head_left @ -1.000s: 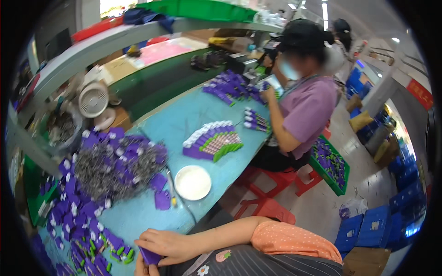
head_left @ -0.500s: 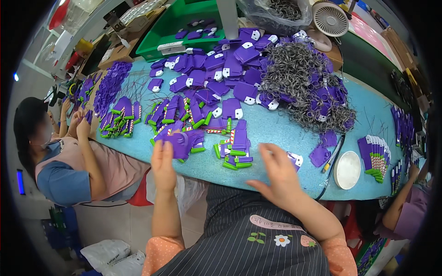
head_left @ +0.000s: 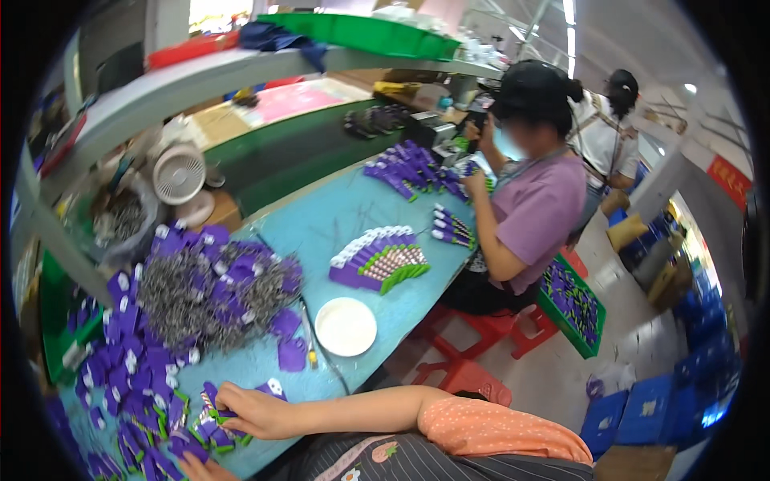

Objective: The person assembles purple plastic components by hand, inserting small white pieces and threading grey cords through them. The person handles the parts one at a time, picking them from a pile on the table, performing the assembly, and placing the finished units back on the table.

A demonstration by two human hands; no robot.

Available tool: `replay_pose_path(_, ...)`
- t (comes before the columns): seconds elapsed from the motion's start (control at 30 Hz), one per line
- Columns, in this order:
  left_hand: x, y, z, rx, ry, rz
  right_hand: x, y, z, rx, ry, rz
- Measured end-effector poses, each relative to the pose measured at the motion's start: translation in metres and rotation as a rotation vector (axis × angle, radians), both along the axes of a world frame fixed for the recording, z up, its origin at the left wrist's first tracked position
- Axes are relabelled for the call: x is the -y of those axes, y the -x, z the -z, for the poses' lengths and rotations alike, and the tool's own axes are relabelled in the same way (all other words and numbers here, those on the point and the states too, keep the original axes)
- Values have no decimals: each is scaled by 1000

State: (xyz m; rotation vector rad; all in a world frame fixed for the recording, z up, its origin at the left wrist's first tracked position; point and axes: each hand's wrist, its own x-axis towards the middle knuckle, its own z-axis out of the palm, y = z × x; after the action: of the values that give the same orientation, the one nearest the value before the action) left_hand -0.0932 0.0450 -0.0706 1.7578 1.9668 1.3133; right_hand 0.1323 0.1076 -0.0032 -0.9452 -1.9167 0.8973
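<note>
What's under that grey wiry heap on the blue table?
Purple pieces, some white-ended, poke out around the grey wiry heap and show through gaps. Its middle covers whatever lies beneath, so how many more pieces are there can't be told.

Flat purple pieces with bright green ends point(head_left: 209, 434) overlap at the near left, partly hidden. A broader purple piece point(head_left: 185, 443) slants just beside them.

purple-and-green pieces point(head_left: 186, 442), white-dotted orange sleeve point(head_left: 493, 425)

dotted orange sleeve point(head_left: 493, 429), pinstriped apron point(head_left: 433, 465)
</note>
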Motion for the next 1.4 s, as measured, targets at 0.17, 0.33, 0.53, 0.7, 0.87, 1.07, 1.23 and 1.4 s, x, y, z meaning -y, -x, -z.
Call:
replay_pose_path(0.17, -2, -57, -69, 1063, 76, 285, 27, -37, -34, -913, 561, -337)
replay_pose_path(0.33, -13, -79, -40, 1508, 243, 371, 53, -13, 20, -809, 695, -359)
replay_pose_path(0.53, -11, -80, -67, 1280, 315, 358, 66, -26, 31, -544, 512, -239)
replay_pose_path(0.7, 15, -93, -74, 1246, 486, 495, 17, -47, 1, -512, 791, 47)
replay_pose_path(0.87, 29, -124, -71, 1425, 888, 533, 10, -41, -31, -705, 830, -45)
replay_pose_path(1.07, 31, -117, -69, 1698, 1185, 562, 45, -35, -54, -406, 219, 246)
replay_pose_path(1.23, 33, -104, -76, 1435, 616, 564, 52, -46, -45, -38, -58, 284)
replay_pose_path(1.4, 29, -111, -81, 1382, 353, 626, 53, -39, -44, 50, -139, 279)
